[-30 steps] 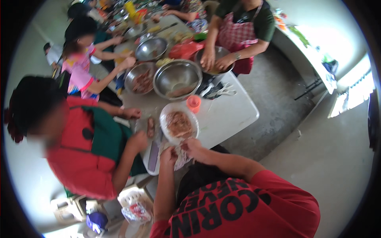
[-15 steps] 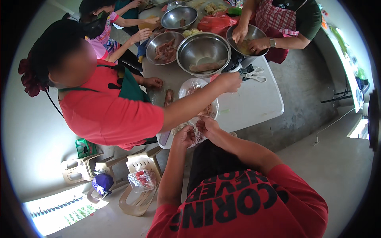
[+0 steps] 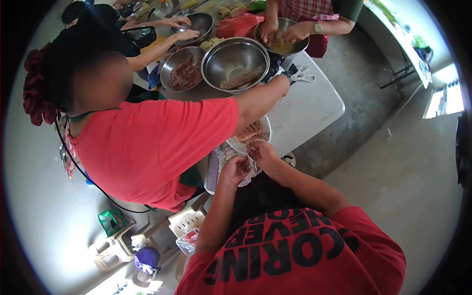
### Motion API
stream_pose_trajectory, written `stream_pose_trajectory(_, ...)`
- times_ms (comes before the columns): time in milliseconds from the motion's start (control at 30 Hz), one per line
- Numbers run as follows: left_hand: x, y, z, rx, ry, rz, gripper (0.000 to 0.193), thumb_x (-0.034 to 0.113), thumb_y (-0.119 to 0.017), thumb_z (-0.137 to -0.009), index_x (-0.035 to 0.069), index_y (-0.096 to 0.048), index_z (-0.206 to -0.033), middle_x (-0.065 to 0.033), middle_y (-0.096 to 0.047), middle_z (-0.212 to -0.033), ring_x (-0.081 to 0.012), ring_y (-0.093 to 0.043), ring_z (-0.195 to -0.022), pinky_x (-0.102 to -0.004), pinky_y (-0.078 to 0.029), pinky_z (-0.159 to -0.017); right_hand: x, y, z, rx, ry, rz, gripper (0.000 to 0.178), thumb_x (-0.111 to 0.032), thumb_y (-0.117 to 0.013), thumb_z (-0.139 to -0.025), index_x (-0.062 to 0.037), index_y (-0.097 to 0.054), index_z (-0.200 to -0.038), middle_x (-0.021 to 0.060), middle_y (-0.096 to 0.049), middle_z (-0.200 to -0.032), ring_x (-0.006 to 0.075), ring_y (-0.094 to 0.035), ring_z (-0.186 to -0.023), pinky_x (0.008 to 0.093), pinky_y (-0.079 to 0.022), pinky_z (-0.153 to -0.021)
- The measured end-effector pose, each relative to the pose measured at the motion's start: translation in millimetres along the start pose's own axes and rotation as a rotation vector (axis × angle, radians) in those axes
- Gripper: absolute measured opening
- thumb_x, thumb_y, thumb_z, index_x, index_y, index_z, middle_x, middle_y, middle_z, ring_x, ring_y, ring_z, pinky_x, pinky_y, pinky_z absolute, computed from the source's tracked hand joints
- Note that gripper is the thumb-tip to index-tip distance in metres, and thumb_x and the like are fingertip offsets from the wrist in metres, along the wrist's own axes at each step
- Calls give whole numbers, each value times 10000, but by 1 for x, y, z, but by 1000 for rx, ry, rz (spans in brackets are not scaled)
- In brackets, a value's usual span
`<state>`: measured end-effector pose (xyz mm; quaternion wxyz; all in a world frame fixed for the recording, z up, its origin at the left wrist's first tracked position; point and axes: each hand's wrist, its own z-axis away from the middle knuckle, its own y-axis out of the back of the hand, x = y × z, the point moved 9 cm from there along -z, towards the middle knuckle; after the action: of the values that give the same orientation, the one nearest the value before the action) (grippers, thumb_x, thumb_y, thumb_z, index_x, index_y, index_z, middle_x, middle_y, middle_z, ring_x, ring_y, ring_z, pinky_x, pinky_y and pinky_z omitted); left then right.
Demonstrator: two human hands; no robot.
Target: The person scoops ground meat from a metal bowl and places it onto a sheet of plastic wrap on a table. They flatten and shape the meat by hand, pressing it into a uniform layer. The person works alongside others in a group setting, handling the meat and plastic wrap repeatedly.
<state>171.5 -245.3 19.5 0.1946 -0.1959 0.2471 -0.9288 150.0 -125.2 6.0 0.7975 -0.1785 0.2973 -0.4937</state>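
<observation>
on the white table [image 3: 314, 110], a red plastic bag [image 3: 238, 24] sits between a stainless steel bowl [image 3: 201, 23] on its left and a second steel bowl [image 3: 301, 45] of yellowish mixture [image 3: 281, 45] on its right, with white-handled scissors [image 3: 304, 77] lying near the table's right edge. at the lower left, a green bag [image 3: 112, 222] and a purple cap [image 3: 146, 256] show beside beige plastic chairs [image 3: 104, 254]. a long white side table [image 3: 405, 46] runs along the right wall.
</observation>
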Motion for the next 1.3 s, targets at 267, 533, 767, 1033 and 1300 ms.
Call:
stream_pose_trajectory(267,6,17,-6,-62,72,-149,85,110,-631,-842,48,-633,-900,-69,-654,-868,-199,-638,-802,-338,-488,-681,0,-10,15,121,187,-81,170,-24,-589,-900,-93,-541,-1048,64,-592,-794,205,-620,-721,333,-506,-635)
stream_pose_trajectory(533,23,9,-9,-73,50,-137,250,279,-677,-911,74,-588,-1024,-118,-684,-1044,-265,-670,-931,-390,-521,-779,-6,-5,19,131,360,140,261,1,-579,-900,-45,-552,-1156,73,-637,-841,175,-629,-710,311,-510,-586)
stream_pose_trajectory(767,26,13,-28,10,-15,-121,236,245,-724,-874,117,-606,-1035,-67,-676,-964,-245,-665,-915,-379,-521,-771,-17,12,28,89,323,550,235,-35,-635,-878,7,-610,-1108,85,-669,-822,134,-625,-662,265,-500,-561)
stream_pose_trajectory(1033,17,29,-26,187,-209,-113,123,119,-693,-863,118,-619,-962,-16,-636,-893,-191,-641,-852,-330,-528,-722,-124,44,20,35,545,1243,156,-150,-684,-851,-29,-709,-947,94,-689,-808,189,-656,-675,328,-506,-589)
stream_pose_trajectory(1300,-6,12,-5,330,-371,191,112,115,-679,-885,103,-603,-967,-15,-633,-862,-142,-626,-783,-301,-533,-704,-262,27,-26,180,1061,1663,138,-137,-750,-766,-92,-728,-895,111,-645,-923,314,-611,-972,413,-497,-859)
